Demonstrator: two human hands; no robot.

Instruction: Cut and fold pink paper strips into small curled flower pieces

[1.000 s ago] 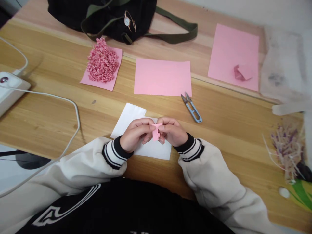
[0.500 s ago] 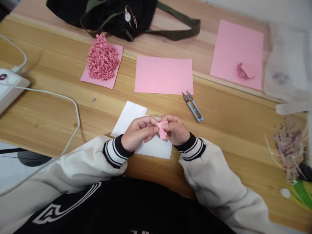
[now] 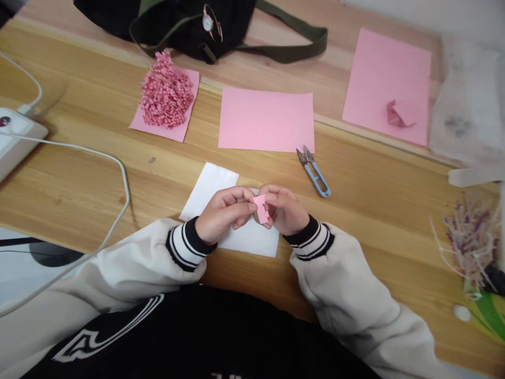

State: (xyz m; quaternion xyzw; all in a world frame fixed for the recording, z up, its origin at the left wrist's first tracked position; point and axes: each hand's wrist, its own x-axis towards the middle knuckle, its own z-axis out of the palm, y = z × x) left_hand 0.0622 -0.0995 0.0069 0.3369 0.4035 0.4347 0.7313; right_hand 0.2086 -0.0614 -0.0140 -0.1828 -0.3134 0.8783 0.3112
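Note:
A small pink paper piece (image 3: pixel 261 208) with a jagged right edge is held up between my two hands. My left hand (image 3: pixel 226 213) pinches its left side with thumb and forefinger. On the other side, my right hand (image 3: pixel 286 209) has its fingers closed at the paper's right edge. Beneath both hands lie white paper sheets (image 3: pixel 248 242), partly covered by them. Blue thread snips (image 3: pixel 314 172) rest on the table to the right of my hands, blades apart. Beyond the hands lies a flat pink sheet (image 3: pixel 266 120).
A heap of pink beaded pieces (image 3: pixel 166 95) sits on pink paper at the left. Another pink sheet (image 3: pixel 389 79) with a folded scrap is at far right. A black bag (image 3: pixel 177 26) with a watch lies at the back. A white cable (image 3: pixel 125 184) and power strip (image 3: pixel 19 137) are left.
The small pink paper has turned slightly between my fingers, and my right fingers have shifted a little at its edge. The camera view has moved slightly.

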